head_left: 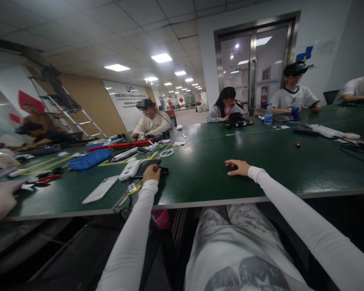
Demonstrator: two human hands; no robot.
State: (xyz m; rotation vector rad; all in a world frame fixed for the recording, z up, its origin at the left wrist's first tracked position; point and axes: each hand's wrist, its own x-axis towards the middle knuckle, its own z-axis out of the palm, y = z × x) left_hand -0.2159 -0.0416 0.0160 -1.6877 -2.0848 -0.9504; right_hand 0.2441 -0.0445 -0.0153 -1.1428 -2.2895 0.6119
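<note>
My left hand (151,173) is closed, its curled fingers at a small black object (164,171) on the green table. The kind of that object is too small and dark to make out. Beside this hand are a dark flat item (142,169), a white rounded device (130,169) and a pale smartphone (101,190) lying flat. A yellow tag (134,189) sits close to the wrist. My right hand (239,167) rests on the table with its fingers apart, and nothing is in it.
The table (200,182) ends in a pale front edge. To the left lie a blue tray (89,159), a white cable coil (166,153) and red-handled tools (48,178). Bottles (268,114) stand across, a small red item (297,144) at right. Several people sit around.
</note>
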